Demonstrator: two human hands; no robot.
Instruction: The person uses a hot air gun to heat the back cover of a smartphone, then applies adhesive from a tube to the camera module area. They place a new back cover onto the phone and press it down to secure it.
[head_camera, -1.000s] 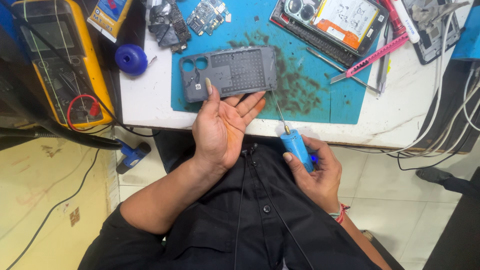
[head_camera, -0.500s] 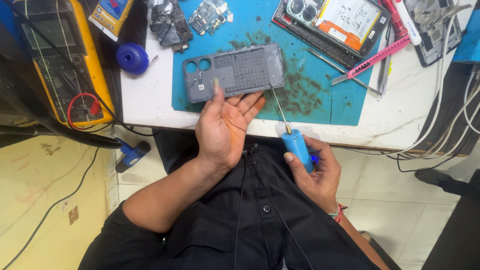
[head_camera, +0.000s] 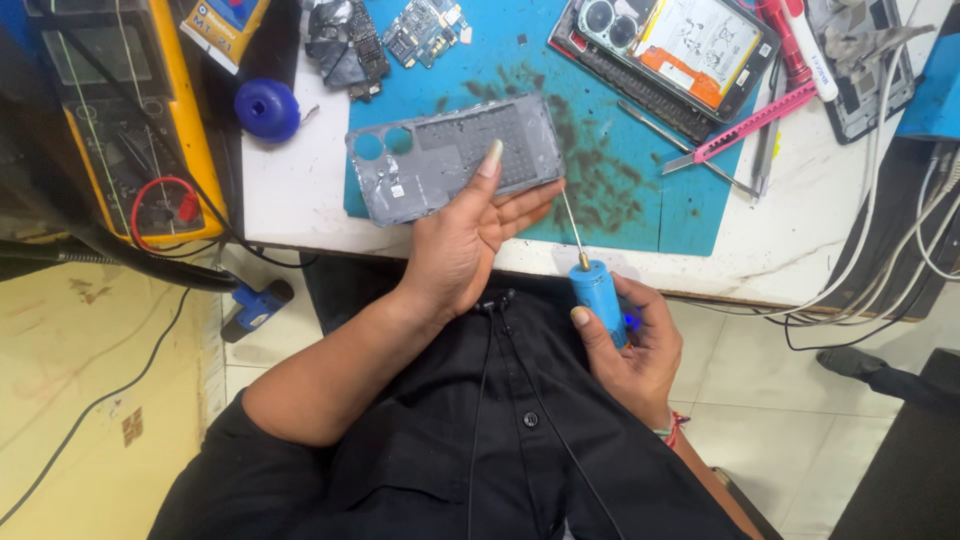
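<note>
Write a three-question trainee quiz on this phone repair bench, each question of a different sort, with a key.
1. True or false: the right hand holds the blue screwdriver with its bit pointing towards the grey phone back cover.
2. Multiple choice: what does the left hand touch? A) the yellow multimeter B) the grey phone back cover C) the pink utility knife
3. Fill in: the cover lies on a ____ work mat on the white bench.

Key: 1 true; 2 B; 3 blue.
</note>
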